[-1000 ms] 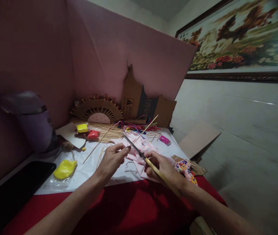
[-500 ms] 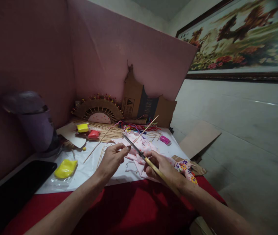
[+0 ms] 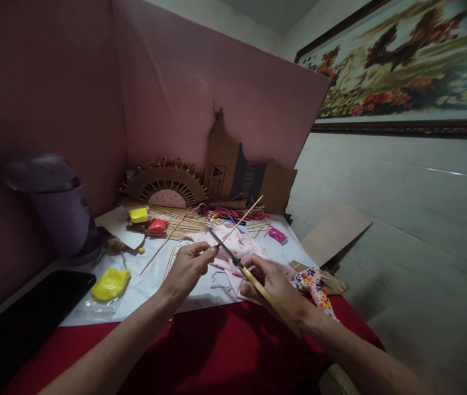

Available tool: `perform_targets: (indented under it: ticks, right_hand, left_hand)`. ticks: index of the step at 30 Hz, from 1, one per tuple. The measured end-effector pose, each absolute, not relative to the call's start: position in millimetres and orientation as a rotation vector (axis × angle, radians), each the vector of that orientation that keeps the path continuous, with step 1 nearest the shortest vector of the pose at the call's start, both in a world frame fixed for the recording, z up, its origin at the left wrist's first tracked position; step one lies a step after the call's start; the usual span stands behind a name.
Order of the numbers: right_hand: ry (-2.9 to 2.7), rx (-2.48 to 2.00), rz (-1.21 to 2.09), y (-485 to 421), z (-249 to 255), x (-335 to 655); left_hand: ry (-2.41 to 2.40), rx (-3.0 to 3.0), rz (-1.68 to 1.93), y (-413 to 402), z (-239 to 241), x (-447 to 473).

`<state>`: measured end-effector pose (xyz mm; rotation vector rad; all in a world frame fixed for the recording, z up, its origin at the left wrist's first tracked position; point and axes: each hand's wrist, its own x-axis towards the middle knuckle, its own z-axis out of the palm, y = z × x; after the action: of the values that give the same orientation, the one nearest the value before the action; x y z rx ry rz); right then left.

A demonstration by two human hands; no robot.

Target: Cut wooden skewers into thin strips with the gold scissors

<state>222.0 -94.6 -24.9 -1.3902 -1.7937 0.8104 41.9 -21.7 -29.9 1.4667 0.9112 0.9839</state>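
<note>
My left hand point(image 3: 190, 269) is closed in a pinch at the lower end of a thin wooden stick point(image 3: 244, 216), which slants up and to the right. My right hand point(image 3: 272, 285) grips a pair of scissors point(image 3: 254, 280) with long pale-yellow handles. Their dark blades cross the stick just beside my left fingertips. Behind and below the blades lies a crumpled pink dotted cloth point(image 3: 254, 249) on the white sheet. Whether the blades meet fully around the stick is too small to tell.
A fan-shaped cardboard piece with sticks point(image 3: 135, 184) leans at the back beside torn cardboard point(image 3: 227, 159). Bundled sticks point(image 3: 192, 219), colored cords point(image 3: 254, 208), yellow clay point(image 3: 110, 283), a magenta packet point(image 3: 277, 236) and floral cloth point(image 3: 311, 280) lie around. A black phone point(image 3: 40, 307) and purple container point(image 3: 63, 219) are left.
The stick's upper end has dipped slightly down and left. The scissors and right hand have shifted a little, and the floral cloth hangs lower. My left hand has barely moved.
</note>
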Motion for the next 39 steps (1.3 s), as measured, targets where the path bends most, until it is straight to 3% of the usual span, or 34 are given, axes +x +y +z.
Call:
perform_targets:
  ticks: [22,29,34,39]
  right_hand:
    - [-1.747,-1.497,0.774,-91.1,-27.7,222.4]
    - [-2.026,-1.852,0.154,-81.2,-40.9,238.3]
    - [-2.329,-1.714,-0.293,-81.8,-30.9,233.7]
    - [-2.013,-1.271,-0.788,-91.1,10.9,213.5]
  left_hand:
    - [0.981,1.347,1.102,-10.9,-29.4,35.9]
    - [0.974,1.443,1.234,-6.8,-25.7,29.7]
    - [0.969,1.714,1.294,-13.7,-25.3,31.1]
    - [1.076,2.067,1.314,-22.9,-26.8,32.2]
